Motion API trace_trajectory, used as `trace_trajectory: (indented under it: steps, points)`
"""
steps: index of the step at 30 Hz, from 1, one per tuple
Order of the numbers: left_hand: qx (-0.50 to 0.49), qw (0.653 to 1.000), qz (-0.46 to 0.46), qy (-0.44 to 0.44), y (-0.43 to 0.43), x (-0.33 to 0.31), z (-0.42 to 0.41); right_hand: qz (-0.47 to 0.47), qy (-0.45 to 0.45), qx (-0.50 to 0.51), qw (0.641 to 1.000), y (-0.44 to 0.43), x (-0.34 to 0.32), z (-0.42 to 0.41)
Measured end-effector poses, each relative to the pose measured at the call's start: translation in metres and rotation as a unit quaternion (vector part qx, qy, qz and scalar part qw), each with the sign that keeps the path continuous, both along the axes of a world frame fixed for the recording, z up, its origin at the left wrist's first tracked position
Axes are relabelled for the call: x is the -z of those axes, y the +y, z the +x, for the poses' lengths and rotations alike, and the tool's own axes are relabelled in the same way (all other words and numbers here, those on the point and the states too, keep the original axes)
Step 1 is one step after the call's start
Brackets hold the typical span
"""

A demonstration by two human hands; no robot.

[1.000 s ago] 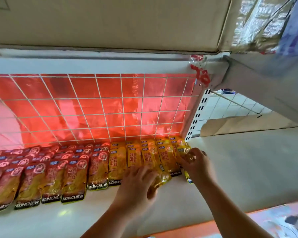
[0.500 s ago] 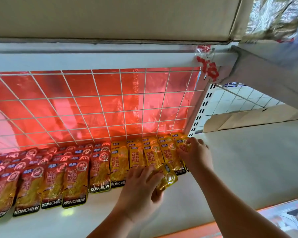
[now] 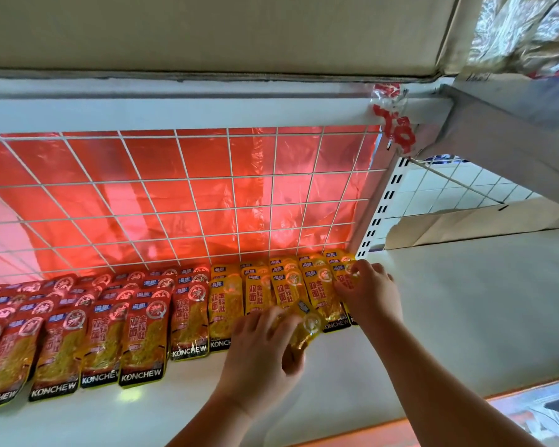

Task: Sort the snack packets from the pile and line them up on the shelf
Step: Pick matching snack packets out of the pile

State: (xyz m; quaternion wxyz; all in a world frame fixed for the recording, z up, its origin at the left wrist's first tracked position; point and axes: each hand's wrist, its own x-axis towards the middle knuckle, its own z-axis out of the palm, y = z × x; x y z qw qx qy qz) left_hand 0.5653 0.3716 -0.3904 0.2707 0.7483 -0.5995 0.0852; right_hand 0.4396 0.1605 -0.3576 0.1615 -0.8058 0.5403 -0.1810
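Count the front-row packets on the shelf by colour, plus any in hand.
Red front-row packets: 5 (leftmost is cut off by the frame edge)
Yellow front-row packets: 5
Tilted yellow packet held in the left hand: 1
Total: 11

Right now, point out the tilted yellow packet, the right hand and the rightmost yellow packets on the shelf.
tilted yellow packet [image 3: 310,324]: head view, on its round emblem.
right hand [image 3: 370,293]: head view, on the back of the hand.
rightmost yellow packets [image 3: 336,268]: head view, on a blue top label.
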Motion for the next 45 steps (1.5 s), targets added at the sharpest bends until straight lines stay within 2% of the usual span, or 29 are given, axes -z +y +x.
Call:
trace_trajectory:
  steps: [5,14,26,45]
  points:
    - [-0.129,0.990,-0.022,0.060,0.009,-0.009,0.013,-0.005,-0.002,-0.012,1.000,-0.003,-0.001,-0.005]
    - [-0.257,0.964,0.004,0.074,0.020,-0.013,0.040,-0.024,-0.015,-0.022,0.999,-0.001,-0.001,-0.012]
    - [-0.274,0.959,0.043,0.053,0.022,-0.007,0.042,-0.017,-0.041,-0.017,0.999,0.002,-0.002,-0.023]
    - [-0.260,0.963,0.040,0.065,0.024,-0.002,0.043,-0.017,-0.049,-0.021,0.998,0.013,-0.006,-0.026]
